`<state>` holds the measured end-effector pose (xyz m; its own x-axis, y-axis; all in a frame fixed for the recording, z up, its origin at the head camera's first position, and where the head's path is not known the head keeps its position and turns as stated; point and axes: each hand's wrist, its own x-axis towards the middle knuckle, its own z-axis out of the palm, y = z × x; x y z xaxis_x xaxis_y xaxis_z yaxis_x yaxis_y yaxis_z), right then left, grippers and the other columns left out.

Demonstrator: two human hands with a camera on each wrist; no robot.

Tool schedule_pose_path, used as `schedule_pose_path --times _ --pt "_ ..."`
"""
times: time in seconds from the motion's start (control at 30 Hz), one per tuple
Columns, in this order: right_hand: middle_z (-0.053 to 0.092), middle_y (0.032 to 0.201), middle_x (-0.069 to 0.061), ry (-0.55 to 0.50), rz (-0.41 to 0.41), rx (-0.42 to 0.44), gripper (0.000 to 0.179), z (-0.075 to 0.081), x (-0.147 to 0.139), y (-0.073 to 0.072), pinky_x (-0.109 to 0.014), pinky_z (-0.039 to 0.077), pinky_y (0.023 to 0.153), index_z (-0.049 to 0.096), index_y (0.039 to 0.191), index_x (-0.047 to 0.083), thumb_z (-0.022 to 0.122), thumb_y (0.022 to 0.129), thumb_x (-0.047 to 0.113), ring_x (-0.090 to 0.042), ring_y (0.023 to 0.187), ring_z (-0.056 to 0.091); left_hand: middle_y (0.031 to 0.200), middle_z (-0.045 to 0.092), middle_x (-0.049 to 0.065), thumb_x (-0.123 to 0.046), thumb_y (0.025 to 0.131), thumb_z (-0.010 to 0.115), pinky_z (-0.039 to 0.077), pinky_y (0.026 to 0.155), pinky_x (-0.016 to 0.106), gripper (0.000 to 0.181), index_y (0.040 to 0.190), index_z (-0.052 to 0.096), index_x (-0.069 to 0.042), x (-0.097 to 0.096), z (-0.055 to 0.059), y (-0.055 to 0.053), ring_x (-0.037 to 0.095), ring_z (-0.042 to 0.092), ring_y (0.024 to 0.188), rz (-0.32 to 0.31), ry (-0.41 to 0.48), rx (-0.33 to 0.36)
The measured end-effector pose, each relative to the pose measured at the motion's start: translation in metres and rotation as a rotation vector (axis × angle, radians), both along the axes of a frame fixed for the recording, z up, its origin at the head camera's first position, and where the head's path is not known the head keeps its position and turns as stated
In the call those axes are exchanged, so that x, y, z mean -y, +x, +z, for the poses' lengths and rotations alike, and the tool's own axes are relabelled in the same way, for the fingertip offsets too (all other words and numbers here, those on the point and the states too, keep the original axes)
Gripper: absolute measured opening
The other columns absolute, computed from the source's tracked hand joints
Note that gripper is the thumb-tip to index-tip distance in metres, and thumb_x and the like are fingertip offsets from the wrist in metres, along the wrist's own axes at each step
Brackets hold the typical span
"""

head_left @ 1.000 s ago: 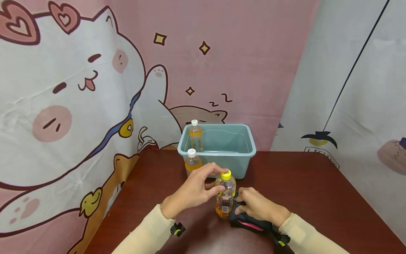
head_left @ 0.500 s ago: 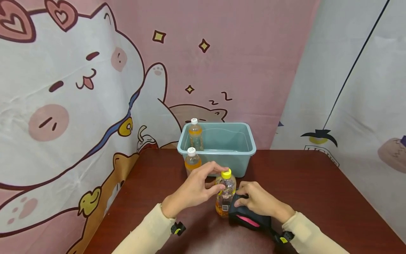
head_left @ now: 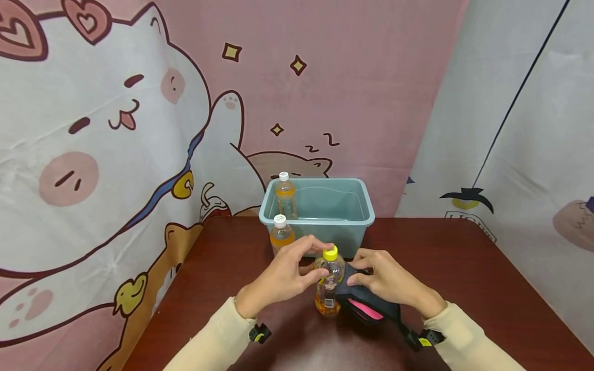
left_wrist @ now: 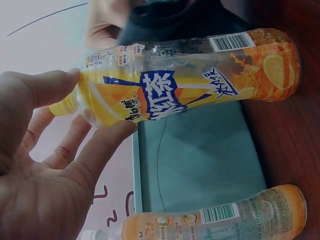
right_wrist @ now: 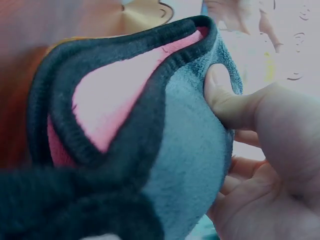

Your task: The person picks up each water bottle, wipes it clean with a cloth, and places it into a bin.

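Both cream-sleeved forearms are stretched forward and angled inward. The left hand (head_left: 283,275) is curled with thumb and fingers pinching; the right hand (head_left: 387,281) is closed, thumb pressed down.

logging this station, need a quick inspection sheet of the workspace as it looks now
surface: dark red-brown table, glossy.
job's things: yellow-capped bottle upright on the table; dark cloth with pink inside, up against the bottle's side.
clutter: teal bin at the back with one white-capped bottle inside; another stands in front of it.
grippers: left hand pinches the yellow-capped bottle near its neck; right hand grips the cloth.
cables: nothing seen.
surroundings: pink cartoon-cat backdrop; white curtain on the right.
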<state>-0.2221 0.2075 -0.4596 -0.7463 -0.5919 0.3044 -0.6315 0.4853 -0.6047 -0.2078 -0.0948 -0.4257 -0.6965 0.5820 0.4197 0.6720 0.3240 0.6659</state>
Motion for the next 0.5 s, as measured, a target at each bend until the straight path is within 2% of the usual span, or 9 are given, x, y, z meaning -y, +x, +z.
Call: schedule_pose_path --times 0.23,0.37,0.5 --pt "0.071 0.097 0.012 -0.089 -0.033 -0.110 0.031 0.019 0.002 0.004 -0.022 0.054 0.066 0.091 0.126 0.010 0.095 0.096 0.014 0.002 0.079 0.059 0.155 0.073 -0.003 -0.011 0.104 0.090 0.069 0.107 0.033 0.047 0.144 0.067 -0.019 -0.001 0.001 0.000 0.019 0.077 0.140 -0.001 -0.002 -0.006" --pt "0.071 0.100 0.014 -0.148 -0.060 -0.119 0.036 0.026 0.008 0.005 -0.022 0.053 0.064 0.090 0.130 0.009 0.096 0.095 0.012 -0.002 0.078 0.059 0.154 0.073 -0.003 -0.011 0.104 0.090 0.069 0.111 0.035 0.048 0.146 0.067 -0.020 -0.003 0.002 0.000 0.018 0.076 0.142 -0.006 -0.005 -0.008" --pt "0.071 0.101 0.013 -0.162 -0.069 -0.129 0.038 0.032 0.014 0.006 -0.023 0.053 0.063 0.088 0.133 0.008 0.096 0.096 0.014 -0.005 0.079 0.058 0.150 0.074 -0.001 -0.010 0.105 0.089 0.070 0.109 0.040 0.050 0.148 0.067 -0.020 -0.004 0.001 0.000 0.020 0.076 0.141 -0.004 -0.001 -0.016"
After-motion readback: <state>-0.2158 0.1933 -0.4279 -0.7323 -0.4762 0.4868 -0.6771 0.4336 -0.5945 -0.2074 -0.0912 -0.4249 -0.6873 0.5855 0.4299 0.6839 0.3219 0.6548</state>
